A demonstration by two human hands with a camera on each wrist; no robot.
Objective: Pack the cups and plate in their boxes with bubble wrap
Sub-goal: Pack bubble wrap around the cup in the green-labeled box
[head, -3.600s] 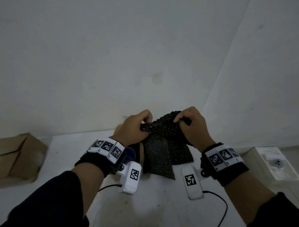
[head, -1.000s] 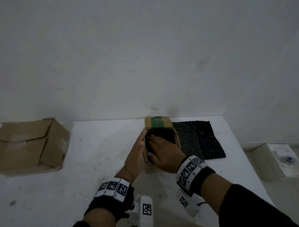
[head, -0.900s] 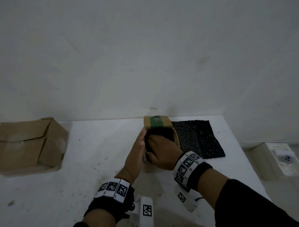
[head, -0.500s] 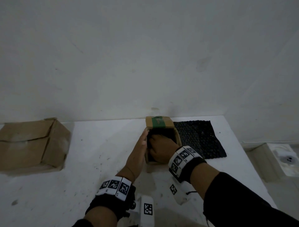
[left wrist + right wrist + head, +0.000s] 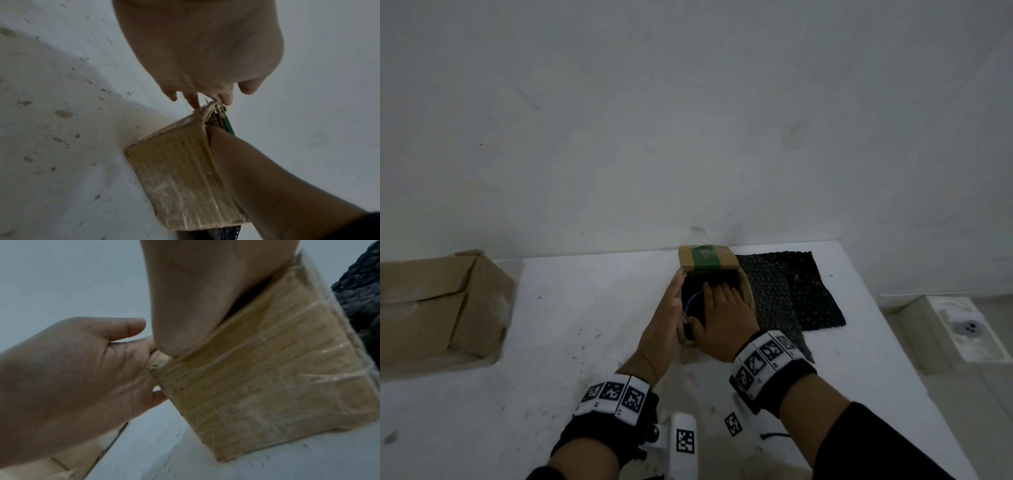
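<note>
Two cardboard boxes stand on the white table [image 5: 592,308]. The small box [image 5: 743,291], open at the top, is the landmark: its far flap [image 5: 705,257], bearing a green label, stands upright, and its cavity is filled with dark bubble wrap; a thin bluish curved rim [image 5: 693,301] shows inside, the object it belongs to not identifiable. The right hand [image 5: 722,318] lies over the opening, fingers extended down onto the dark contents, gripping nothing that can be seen; fingertips are hidden in the head view. The left hand [image 5: 664,325] is flat, fingers straight, pressed against the small box's left wall, holding nothing. In the left wrist view its fingertips [image 5: 193,101] reach the frayed upper corner. Clear tape crosses the box's near wall [image 5: 267,378]. Touching the small box's right side, a black bubble wrap sheet [image 5: 791,291] lies flat. Well to the left sits the larger box [image 5: 438,308], flaps folded. Behind the small box rises a plain pale wall [image 5: 688,120]; far right, beyond the table edge, a white block [image 5: 965,327] rests on the floor.
</note>
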